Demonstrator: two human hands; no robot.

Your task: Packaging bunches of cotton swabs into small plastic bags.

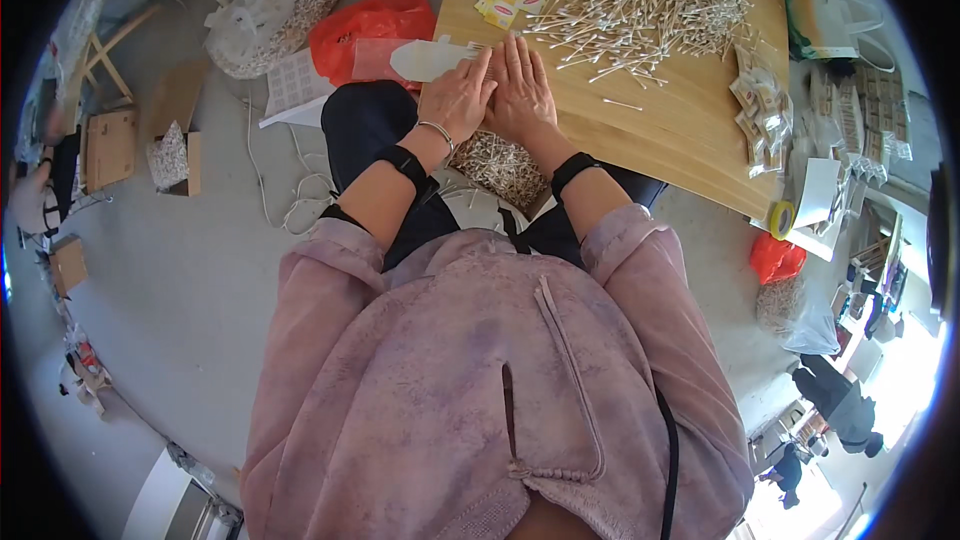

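At the near left corner of the table, my left hand (464,98) and my right hand (522,90) lie side by side, touching. The fingers of the right hand stretch out flat, pointing away from me. The left hand's fingers are also extended, angled toward the right hand. Next to the left fingertips, a clear plastic bag with a whitish panel (428,61) sticks out past the table's edge. White tips like those of cotton swabs show by its end. Whatever lies beneath my palms is hidden. Below my hands, a box of cotton swabs (497,168) sits between my legs.
Loose cotton swabs (650,0) are heaped over the wooden table (690,140). Small yellow cards (497,2) lie at its left, and packed bags (760,110) on its right. A red plastic bag (375,28) and a large clear sack (285,15) are left of the table.
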